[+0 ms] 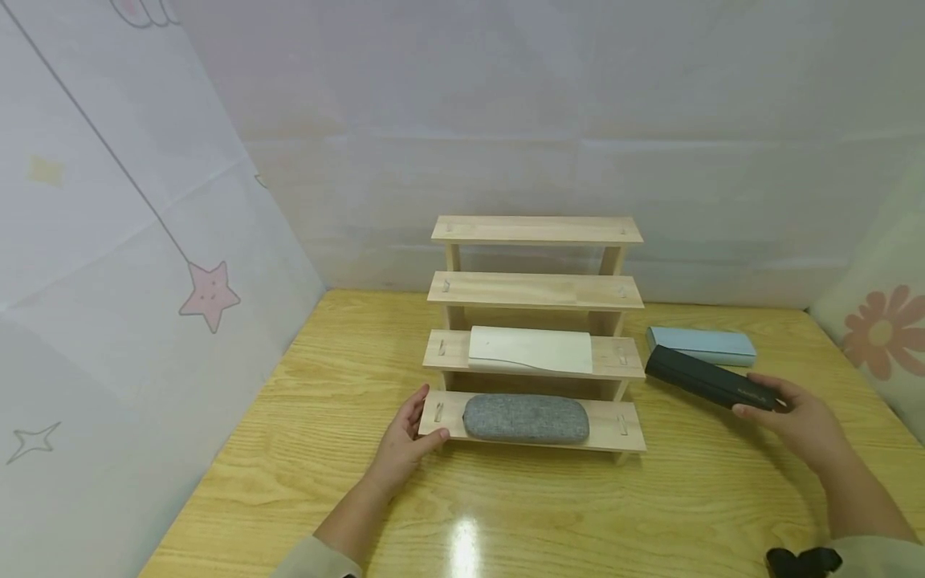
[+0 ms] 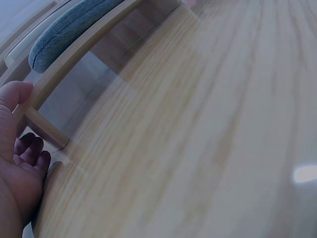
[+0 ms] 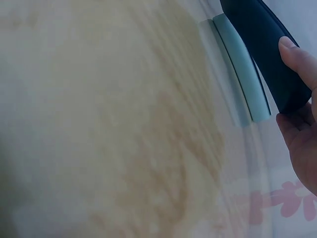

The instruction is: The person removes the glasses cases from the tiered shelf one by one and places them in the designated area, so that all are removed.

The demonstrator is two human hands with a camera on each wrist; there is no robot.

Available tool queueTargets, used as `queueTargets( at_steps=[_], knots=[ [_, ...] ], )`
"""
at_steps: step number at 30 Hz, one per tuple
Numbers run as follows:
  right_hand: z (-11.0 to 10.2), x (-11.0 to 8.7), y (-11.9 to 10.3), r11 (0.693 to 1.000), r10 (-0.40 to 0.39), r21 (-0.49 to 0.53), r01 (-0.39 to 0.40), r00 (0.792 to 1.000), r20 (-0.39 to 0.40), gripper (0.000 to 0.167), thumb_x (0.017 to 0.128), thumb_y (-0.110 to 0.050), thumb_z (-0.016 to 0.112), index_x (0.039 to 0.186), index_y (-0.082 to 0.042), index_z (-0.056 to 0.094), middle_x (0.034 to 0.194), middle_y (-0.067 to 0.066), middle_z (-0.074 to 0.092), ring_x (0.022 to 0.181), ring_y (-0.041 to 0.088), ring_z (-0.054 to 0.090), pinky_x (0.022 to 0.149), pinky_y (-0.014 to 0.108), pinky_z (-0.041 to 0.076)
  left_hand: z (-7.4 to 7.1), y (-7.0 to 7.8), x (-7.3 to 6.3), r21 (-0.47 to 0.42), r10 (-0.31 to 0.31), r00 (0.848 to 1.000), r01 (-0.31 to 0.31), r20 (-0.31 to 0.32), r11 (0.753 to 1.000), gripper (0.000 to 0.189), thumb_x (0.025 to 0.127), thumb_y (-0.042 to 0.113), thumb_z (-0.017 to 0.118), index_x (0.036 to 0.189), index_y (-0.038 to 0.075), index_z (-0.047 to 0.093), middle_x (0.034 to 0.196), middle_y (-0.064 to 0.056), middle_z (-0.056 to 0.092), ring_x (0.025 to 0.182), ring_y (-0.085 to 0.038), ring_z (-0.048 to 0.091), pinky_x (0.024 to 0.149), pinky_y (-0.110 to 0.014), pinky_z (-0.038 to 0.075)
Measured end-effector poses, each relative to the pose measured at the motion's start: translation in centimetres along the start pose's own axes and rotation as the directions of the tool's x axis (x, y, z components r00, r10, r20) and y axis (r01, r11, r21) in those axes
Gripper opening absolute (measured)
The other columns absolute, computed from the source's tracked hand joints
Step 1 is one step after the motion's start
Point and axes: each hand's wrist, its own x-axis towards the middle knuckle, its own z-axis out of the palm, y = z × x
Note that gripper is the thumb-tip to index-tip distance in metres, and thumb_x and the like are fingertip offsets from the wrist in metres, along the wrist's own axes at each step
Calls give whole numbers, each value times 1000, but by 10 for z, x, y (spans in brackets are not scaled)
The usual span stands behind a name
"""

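In the head view, the right hand, at the right of the frame, holds a black case by its near end, the thumb on the front side and the other fingers on the far side. The case slants from upper left to lower right, with small lettering near the held end. Its other end overlaps a light blue case that lies behind it on the worktop; whether the two touch, I cannot tell. The right wrist view shows the same pair in its upper right, the thumb pressed against the black case.

The left hand, left of the frame's lower centre, grips the left end of a four-tiered wooden rack at its lowest board. The left wrist view shows the thumb on the board's edge and the fingers curled below.

The rack stands at the centre of the frame. A grey fabric case lies on its lowest board and a white case on the next one up. Pale printed sheeting fills the top of the frame, with a pink star at left and a pink flower at right.
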Motion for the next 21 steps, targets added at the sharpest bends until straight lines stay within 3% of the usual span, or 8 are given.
queueTargets(
  at_steps=[21],
  knots=[
    [6,3,13,1000,29,-1,-29,999,26,92,90,-55,63,156,-5,21,154,40,14,129,65,26,91,67,42,0,-1,0,-25,-15,1000,15,-8,1000,85,85,0,70,155,7,22,153,-20,38,129,-32,47,86,-19,52]
  ],
)
